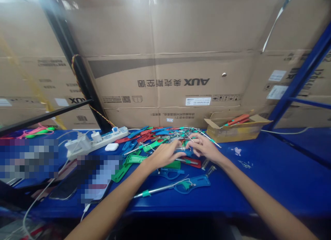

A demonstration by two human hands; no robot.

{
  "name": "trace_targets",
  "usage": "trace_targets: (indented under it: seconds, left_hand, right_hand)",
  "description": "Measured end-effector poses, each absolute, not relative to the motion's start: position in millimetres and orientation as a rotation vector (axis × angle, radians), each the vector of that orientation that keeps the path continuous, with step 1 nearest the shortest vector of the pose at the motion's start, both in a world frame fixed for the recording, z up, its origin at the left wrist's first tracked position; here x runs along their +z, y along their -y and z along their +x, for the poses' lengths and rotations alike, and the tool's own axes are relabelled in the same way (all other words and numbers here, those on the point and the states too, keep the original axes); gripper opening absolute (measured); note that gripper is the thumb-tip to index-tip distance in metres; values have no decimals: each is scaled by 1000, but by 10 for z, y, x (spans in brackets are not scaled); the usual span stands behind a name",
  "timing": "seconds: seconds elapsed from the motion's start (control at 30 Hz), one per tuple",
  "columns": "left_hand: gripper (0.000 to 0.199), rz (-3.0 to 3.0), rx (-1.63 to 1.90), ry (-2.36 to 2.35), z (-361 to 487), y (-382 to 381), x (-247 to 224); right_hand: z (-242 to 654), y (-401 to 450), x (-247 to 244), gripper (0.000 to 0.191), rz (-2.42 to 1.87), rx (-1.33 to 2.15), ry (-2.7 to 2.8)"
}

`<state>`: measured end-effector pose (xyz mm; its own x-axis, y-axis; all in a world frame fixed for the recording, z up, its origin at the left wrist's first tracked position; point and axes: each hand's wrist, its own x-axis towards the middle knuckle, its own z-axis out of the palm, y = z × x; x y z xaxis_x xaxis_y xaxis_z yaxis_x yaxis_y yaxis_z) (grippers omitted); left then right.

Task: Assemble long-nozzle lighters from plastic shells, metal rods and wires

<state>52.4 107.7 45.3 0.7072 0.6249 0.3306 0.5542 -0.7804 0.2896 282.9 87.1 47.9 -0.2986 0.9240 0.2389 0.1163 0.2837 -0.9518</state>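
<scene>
**Left hand (165, 153) and right hand (204, 146) at a heap of plastic casings (148, 136)**

The heap, in red, blue and green with metal tubes among it, spread from the far edge of the blue tabletop (274, 171) towards its middle. Both hands were over its right part, fingers bent and thumbs turned inward. A small blue piece (187, 152) lay between them; whether either hand pinched it could not be told. Nearer the front edge, between the forearms, lay a translucent blue casing (193, 184) joined to a metal tube (160, 190) with green sleeves.

An open cardboard box (234, 134) stood at the far edge, right of the heap, holding orange-red items (238, 119).

Left of the heap, a white power strip (103, 140) with plugged-in adapters slanted across the tabletop, a white case (111, 147) just beside it. Two flat devices, one dark (74, 179) and one blurred out (100, 179), lay towards the front left. Loose casings crowded the space around the hands, and a cardboard wall (168, 33) rose behind the far edge.
</scene>
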Motion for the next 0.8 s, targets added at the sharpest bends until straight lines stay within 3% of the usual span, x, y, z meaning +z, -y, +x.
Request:
trace_targets:
  seconds: [0.33,0.8]
  left_hand:
    - [21,2704,672,-993,518,-1073,486]
    - [26,2726,640,-1017,520,-1080,488]
  right_hand:
    - [2812,-841,492,40,-1026,974,1723]
    - [2824,-826,493,44,-1047,830,1877]
